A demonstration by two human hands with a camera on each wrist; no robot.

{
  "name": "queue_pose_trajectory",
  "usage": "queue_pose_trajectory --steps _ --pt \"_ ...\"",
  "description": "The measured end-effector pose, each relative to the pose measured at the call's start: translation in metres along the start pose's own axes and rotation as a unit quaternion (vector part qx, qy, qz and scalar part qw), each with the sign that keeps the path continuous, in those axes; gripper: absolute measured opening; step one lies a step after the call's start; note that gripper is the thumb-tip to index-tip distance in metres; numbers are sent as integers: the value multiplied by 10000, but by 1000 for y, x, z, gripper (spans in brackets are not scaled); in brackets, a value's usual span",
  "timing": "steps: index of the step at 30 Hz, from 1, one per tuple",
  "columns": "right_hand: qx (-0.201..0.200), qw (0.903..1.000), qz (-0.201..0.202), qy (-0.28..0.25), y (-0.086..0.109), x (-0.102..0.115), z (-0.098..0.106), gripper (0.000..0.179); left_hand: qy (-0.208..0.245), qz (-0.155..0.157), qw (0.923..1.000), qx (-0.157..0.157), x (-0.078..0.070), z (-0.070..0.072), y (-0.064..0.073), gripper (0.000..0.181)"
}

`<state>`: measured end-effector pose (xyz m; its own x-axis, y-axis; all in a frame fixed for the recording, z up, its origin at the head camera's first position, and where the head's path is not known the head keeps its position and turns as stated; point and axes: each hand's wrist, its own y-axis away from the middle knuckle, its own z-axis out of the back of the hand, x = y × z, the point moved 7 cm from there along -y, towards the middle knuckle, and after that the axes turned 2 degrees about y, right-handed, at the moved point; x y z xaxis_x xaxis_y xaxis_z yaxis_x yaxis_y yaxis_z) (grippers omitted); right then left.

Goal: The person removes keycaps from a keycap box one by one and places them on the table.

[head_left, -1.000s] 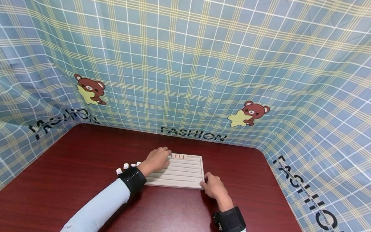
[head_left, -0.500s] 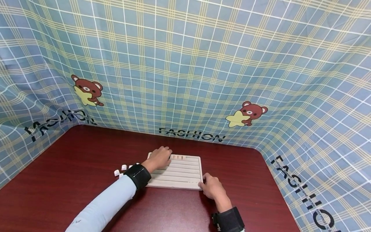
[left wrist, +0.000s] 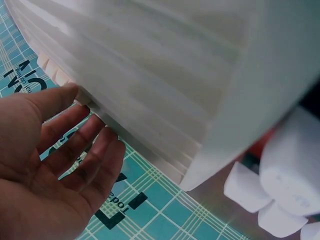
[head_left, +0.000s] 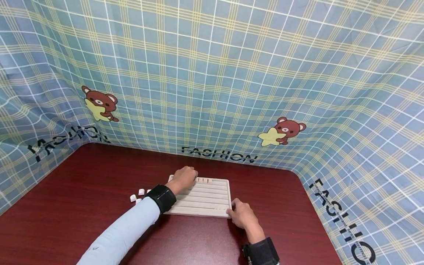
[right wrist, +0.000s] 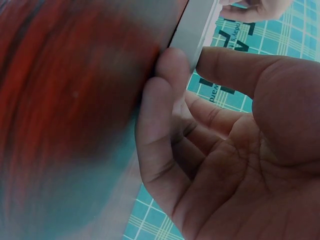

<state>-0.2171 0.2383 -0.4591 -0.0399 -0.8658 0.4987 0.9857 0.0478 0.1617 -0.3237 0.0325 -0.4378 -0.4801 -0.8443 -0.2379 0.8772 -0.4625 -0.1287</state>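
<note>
A shallow off-white tray with long parallel ridges lies on the table. My left hand reaches over its back left part. In the left wrist view, thumb and forefinger pinch a small pale keycap at the tray's far slot, mostly hidden by the thumb; the other fingers are loosely bent. Several keycaps stand in a row in that back slot, right beside the fingertips. My right hand grips the tray's front right corner, thumb on the rim and fingers against the side.
Several loose white keycaps lie on the dark red table left of the tray, partly behind the left wristband. A blue checked cloth with printed bears surrounds the table at the back and sides.
My left hand has shifted slightly right along the back slot, and its fingers are drawn in closer. The right hand keeps its grip on the tray corner.
</note>
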Motion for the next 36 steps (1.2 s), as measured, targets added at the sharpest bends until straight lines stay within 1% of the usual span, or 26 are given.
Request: queue_pose_trajectory --steps 4,10,17,24,26,29,33,36 --pt "16 10000 -16 0 0 0 0 24 -58 22 10000 -47 0 -1 -2 6" --pt "-16 10000 -23 41 0 -1 2 26 -84 22 10000 36 -2 -2 -3 5" --pt "50 10000 -84 14 2 0 0 25 -182 123 9997 82 -2 0 0 5" --pt "6 10000 -96 24 1 0 -2 26 -267 20 9996 -109 0 5 1 13" --pt "12 10000 -70 24 1 1 -3 26 -234 46 9996 -138 3 8 3 14" --pt "30 10000 -18 5 1 2 -3 26 -190 165 9996 -130 10 15 9 15" --pt "55 10000 -44 -9 1 1 -1 27 -100 258 9996 -115 21 30 23 12" --pt "63 10000 -72 2 1 0 0 28 -164 232 9994 -193 31 42 36 10"
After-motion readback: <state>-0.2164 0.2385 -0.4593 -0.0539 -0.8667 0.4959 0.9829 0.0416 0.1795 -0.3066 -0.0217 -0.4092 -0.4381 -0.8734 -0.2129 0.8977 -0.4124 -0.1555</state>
